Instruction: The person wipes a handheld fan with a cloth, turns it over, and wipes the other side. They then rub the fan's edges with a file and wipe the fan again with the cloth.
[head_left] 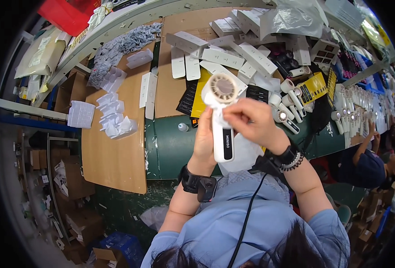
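While the left hand (204, 136) steadies a white handheld fan (219, 134), its fingers curled around the side of the handle (218, 152), the right hand (255, 118) works just below the round grille (223, 87), its fingertips drawn together and seemingly pinching a white crumpled piece (218, 108); whether that is cloth or paper, I cannot tell. The fan looks whole, with grille and dark strip (227, 144) in place, so this one seems assembled but not finished with: it is between the fingers and in no box. More fans (291, 107) lie to the right of the right fingers, apparently waiting, and white boxes (224, 58) lie beyond the fingertips, their contents hidden. Left of the left fingers stands a small bottle (183, 127), with folded white trays (117, 117) farther out.
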### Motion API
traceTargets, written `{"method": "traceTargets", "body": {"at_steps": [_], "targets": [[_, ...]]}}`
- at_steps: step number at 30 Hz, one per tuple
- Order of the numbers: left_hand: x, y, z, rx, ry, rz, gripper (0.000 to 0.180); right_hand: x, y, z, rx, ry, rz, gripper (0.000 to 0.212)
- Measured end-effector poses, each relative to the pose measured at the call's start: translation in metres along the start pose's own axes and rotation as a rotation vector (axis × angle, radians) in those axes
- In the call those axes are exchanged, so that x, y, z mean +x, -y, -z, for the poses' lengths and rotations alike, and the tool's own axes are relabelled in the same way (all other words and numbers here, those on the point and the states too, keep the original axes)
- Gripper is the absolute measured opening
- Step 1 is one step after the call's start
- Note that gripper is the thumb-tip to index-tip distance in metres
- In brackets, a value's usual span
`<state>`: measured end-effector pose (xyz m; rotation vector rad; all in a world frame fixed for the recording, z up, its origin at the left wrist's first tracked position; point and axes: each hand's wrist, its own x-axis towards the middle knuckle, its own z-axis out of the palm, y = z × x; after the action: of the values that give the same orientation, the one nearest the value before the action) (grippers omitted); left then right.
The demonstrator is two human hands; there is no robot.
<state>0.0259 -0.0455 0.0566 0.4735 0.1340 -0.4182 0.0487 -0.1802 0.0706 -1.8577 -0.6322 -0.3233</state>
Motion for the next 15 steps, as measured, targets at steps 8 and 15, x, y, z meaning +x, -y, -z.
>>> {"method": "traceTargets", "body": {"at_steps": [8,15], "targets": [[0.007,0.004,0.04,-0.282,0.523,0.108,0.06,-0.034,0.015,-0.013,-0.118,0.216,0.351,0.011],[-0.005,0.01,-0.016,0.128,-0.206,-0.126,0.065,-0.018,0.001,-0.014,-0.122,0.016,0.289,0.018]]}}
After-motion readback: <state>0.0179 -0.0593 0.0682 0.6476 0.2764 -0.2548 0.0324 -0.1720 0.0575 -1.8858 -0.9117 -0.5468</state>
